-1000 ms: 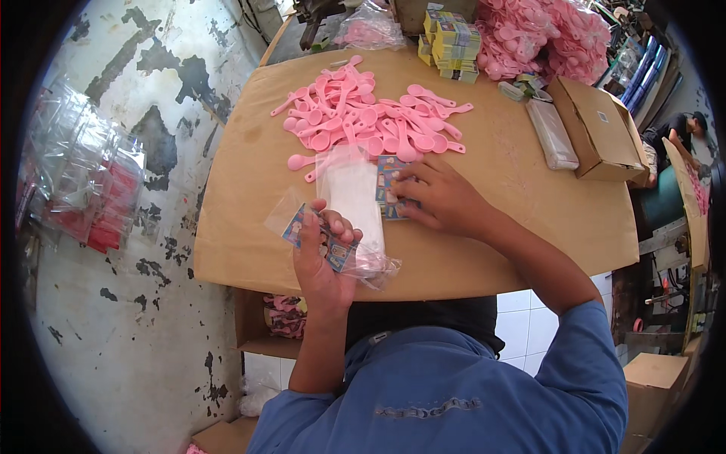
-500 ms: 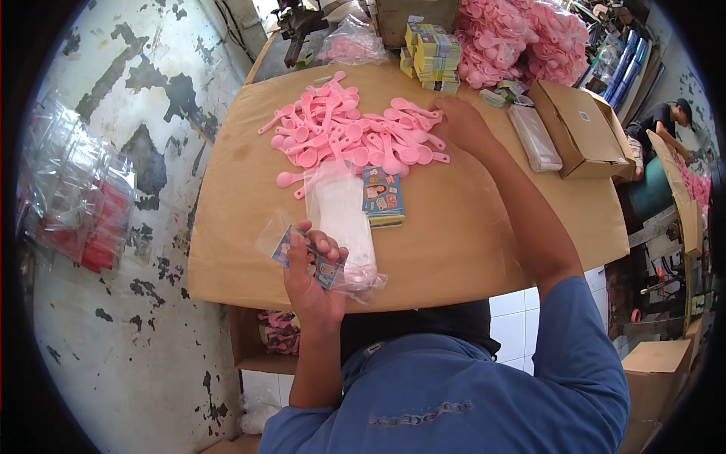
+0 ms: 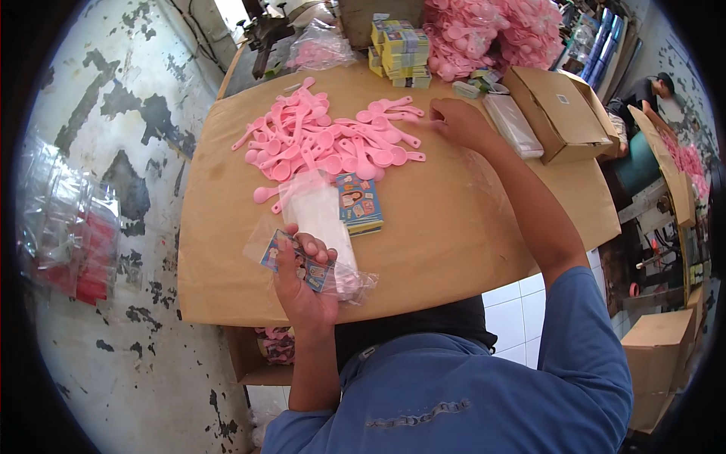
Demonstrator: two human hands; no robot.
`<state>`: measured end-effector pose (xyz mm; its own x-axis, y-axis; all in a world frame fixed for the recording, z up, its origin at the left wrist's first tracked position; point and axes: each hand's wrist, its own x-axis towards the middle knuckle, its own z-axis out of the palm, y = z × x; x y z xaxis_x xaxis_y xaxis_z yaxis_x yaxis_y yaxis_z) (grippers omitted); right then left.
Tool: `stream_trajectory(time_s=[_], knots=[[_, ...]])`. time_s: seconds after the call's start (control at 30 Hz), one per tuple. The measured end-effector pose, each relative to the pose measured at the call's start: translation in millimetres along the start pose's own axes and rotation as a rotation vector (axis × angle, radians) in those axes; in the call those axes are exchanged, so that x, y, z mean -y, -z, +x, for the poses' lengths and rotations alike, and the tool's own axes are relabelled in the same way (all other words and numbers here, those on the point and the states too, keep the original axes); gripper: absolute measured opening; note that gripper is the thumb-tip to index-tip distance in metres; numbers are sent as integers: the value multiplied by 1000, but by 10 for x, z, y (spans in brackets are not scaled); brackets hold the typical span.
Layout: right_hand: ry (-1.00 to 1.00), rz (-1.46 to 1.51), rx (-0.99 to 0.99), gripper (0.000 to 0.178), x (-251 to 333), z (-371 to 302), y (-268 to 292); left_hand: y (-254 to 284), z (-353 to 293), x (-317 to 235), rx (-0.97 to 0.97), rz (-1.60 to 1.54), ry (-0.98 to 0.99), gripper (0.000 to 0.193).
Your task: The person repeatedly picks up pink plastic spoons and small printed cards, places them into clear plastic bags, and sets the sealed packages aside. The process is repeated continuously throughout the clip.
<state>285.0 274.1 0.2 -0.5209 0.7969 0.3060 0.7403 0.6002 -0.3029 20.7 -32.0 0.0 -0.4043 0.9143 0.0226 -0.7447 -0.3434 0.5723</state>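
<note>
My left hand is closed on a small blue printed card with a clear plastic bag around it, above the near edge of the table. My right hand is at the right side of a heap of pink measuring spoons, fingertips pinched on what looks like the handle of one spoon, slightly blurred. Beneath and beyond my left hand lies a stack of clear plastic bags. Beside it sits a stack of blue printed cards.
Banded stacks of yellow cards and bagged pink spoons stand at the back. A cardboard box and a pack of clear bags are at the right. Plastic bags hang on the left wall. Another person works far right.
The view has shifted, so the table and heap appear further left. My right hand has drawn away from the heap's right edge. My left hand keeps its hold on the bagged card.
</note>
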Motion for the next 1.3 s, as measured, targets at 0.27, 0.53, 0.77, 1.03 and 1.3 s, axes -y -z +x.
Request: stream_trajectory(time_s=[0.27,0.53,0.77,1.03,1.3], knots=[[-195,380,-216,22,5,-362,518,-10,38,20,22,28,-44,31],[-372,1065,46,21,1170,-1749,504,-142,332,42,50,-234,-243,32],[-391,1260,139,21,1756,-2041,258,-324,334,220,62,-99,-236,40],[-226,1494,85,21,1867,-1895,183,-423,188,402,148,-14,-72,47],[-262,1307,-90,32,1950,-1829,-161,-469,24,544,171,-199,188,40]])
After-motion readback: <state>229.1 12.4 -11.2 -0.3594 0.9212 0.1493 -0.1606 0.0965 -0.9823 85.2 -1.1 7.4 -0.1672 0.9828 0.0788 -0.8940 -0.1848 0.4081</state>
